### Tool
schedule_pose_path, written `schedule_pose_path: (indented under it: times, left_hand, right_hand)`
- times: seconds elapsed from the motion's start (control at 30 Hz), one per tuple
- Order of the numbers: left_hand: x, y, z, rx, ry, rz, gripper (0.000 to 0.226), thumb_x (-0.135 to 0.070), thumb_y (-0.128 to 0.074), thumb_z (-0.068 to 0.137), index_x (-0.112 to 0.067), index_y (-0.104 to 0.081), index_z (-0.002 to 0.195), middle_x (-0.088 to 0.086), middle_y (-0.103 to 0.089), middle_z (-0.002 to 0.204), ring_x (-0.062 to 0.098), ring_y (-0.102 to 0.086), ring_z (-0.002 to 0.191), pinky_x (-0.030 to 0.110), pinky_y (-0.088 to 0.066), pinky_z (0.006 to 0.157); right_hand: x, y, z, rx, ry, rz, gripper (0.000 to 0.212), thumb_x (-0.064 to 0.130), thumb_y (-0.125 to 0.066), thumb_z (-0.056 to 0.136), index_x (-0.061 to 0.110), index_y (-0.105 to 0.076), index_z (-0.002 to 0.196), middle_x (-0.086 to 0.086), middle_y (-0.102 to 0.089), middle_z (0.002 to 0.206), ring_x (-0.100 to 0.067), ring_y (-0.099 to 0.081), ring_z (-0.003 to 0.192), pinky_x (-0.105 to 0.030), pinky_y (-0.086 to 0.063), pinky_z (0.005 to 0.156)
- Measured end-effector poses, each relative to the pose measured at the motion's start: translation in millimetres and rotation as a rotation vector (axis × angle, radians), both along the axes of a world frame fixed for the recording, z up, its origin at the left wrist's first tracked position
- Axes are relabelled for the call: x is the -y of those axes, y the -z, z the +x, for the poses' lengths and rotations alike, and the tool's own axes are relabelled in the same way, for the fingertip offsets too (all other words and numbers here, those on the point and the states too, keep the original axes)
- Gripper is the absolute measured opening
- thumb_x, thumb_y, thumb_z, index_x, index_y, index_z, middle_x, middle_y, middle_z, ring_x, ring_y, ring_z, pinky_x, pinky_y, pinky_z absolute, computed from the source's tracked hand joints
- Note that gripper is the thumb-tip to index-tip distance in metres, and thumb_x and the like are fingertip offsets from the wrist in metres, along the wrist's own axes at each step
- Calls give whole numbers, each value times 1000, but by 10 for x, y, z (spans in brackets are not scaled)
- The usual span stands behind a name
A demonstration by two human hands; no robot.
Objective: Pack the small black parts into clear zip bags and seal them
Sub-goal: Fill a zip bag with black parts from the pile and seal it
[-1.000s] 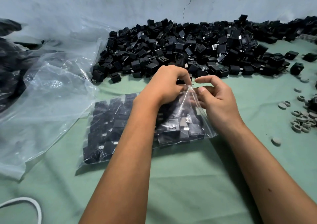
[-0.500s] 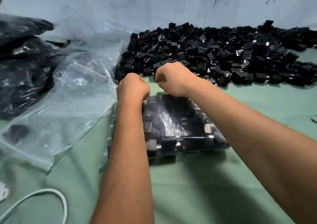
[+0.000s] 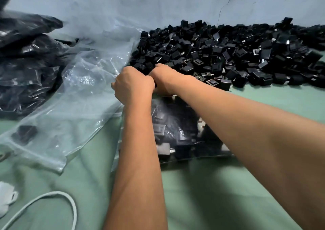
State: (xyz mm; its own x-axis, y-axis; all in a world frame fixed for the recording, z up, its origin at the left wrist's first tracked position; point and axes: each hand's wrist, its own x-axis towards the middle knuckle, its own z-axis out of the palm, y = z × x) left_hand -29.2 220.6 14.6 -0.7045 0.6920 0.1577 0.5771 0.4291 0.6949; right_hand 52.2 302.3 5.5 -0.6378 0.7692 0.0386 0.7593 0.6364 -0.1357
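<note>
**Hands meet at the far edge of the filled bag**

Half a second ago the two fists were a little apart at the bag's far edge; now they are pressed together, knuckle to knuckle, and the view has swung left, bringing more of the dark heap at the left into sight.

Head view: the left hand and right hand sit side by side with their fingers curled down over the far edge of the filled zip bag. The fingertips are hidden behind the knuckles, so whether they pinch the seal cannot be told for certain, though both fists rest on that edge. The bag lies flat on the green tabletop between the forearms, packed with black parts. Just beyond the hands spreads the loose pile of black parts, against the wall. A large clear plastic sheet lies to the left, touching the left hand. Farther left sit dark filled bags. A white cable curls at the lower left.
</note>
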Motion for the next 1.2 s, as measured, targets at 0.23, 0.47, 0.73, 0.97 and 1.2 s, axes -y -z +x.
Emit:
schedule_pose_path:
  times: [0.23,0.47,0.73,0.97,1.2]
  left_hand:
    - [-80,-78,427,2,432,70,34,-2,-59,87,-32,-73,89,-6,-72,105,18,-65,105,32,-53,91]
    - [-91,33,1222,-198,1043,-185,50,-10,-58,99,-57,-70,110,-3,-50,140,28,-34,135,41,-32,112]
    - [-114,33,1245,-300,1066,-4,22,-18,-75,92,-39,-78,94,-10,-61,118,22,-34,128,48,-33,110]
    - [-117,-9,1208,-266,1066,63,17,-21,-74,94,-37,-77,96,-6,-60,118,21,-36,127,46,-33,112]
    - [-99,-17,1208,-257,1063,68,16,-19,-73,95,-35,-78,96,-5,-60,117,20,-37,126,43,-34,111]
  right_hand:
    - [511,-192,1305,-904,286,23,6,21,-76,90,27,-74,88,11,-69,81,-5,-61,70,-22,-49,65]
    - [1136,396,2380,-1015,560,-50,66,13,-91,72,35,-55,122,8,-76,96,-8,-73,87,-42,-62,82]
    - [1139,416,2375,-1037,278,-187,74,7,-92,61,36,-62,122,1,-75,104,-19,-74,97,-41,-59,94]
    - [1220,304,2340,-1190,124,-382,57,-24,-57,85,13,-60,128,-11,-74,109,-25,-75,99,-32,-60,88]
    - [1258,284,2267,-1255,224,-404,27,-15,-57,94,4,-63,114,-22,-73,98,-24,-76,78,-27,-60,69]
